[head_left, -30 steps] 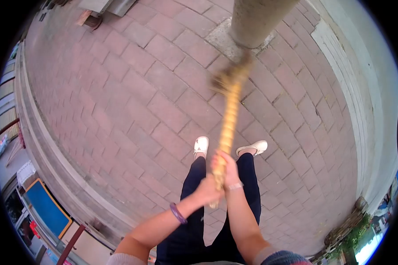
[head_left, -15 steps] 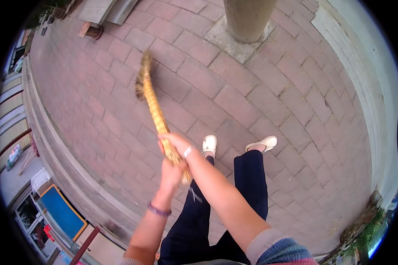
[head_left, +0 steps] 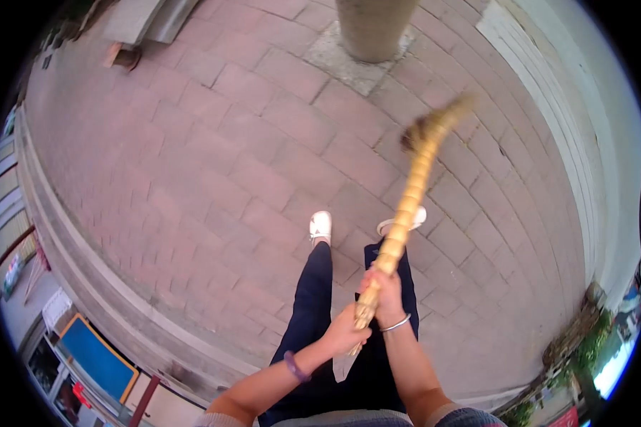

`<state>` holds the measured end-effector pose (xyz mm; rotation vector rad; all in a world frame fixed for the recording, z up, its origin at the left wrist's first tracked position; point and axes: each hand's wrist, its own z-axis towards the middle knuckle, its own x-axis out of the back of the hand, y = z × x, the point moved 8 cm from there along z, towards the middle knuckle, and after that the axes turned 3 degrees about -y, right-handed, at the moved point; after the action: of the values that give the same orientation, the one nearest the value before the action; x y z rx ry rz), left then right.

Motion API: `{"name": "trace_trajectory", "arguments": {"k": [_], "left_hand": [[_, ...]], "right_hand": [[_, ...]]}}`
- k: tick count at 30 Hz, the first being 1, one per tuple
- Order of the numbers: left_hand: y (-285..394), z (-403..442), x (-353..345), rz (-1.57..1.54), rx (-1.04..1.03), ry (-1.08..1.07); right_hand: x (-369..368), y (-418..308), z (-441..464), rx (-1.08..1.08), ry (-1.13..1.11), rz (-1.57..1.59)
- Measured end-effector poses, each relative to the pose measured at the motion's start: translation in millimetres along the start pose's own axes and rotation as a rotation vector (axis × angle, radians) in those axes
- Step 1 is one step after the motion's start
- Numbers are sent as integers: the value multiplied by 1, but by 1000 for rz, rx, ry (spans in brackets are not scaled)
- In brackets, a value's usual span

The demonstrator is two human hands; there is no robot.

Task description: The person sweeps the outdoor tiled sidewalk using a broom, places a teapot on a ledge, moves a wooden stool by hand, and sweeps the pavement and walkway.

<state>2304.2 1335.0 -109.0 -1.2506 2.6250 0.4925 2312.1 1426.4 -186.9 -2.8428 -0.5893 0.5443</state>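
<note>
A straw broom [head_left: 409, 196] slants up and to the right from my lap, its dark bristle head blurred over the pavers right of the pillar's foot. Near the handle's lower end, my left hand [head_left: 347, 329] is closed round it, with a purple bangle on that wrist. Just above it my right hand [head_left: 384, 293] also wraps the handle, a silver bangle at its wrist. The handle passes in front of my right white shoe [head_left: 419, 216], while my left white shoe [head_left: 320, 225] shows fully on the reddish paving [head_left: 263, 178].
A round pillar [head_left: 377, 32] on a square concrete base rises ahead. Along the right runs a pale wall [head_left: 605, 142] with a ledge. Steps [head_left: 107, 285] edge the left side, beyond them a blue board [head_left: 98, 358]. A grey panel [head_left: 137, 20] lies at the upper left.
The broom went from the pillar's foot to the left, then swung back right, past its first position. Both hands stayed closed on it and moved right with it since the middle frame.
</note>
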Motion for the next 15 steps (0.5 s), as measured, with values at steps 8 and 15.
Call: {"name": "trace_trajectory", "arguments": {"k": [8, 15], "left_hand": [[-32, 18, -48, -635, -211, 332], [50, 124, -184, -327, -52, -269]], "right_hand": [[-9, 62, 9, -554, -337, -387], [142, -150, 26, -72, 170, -291]]}}
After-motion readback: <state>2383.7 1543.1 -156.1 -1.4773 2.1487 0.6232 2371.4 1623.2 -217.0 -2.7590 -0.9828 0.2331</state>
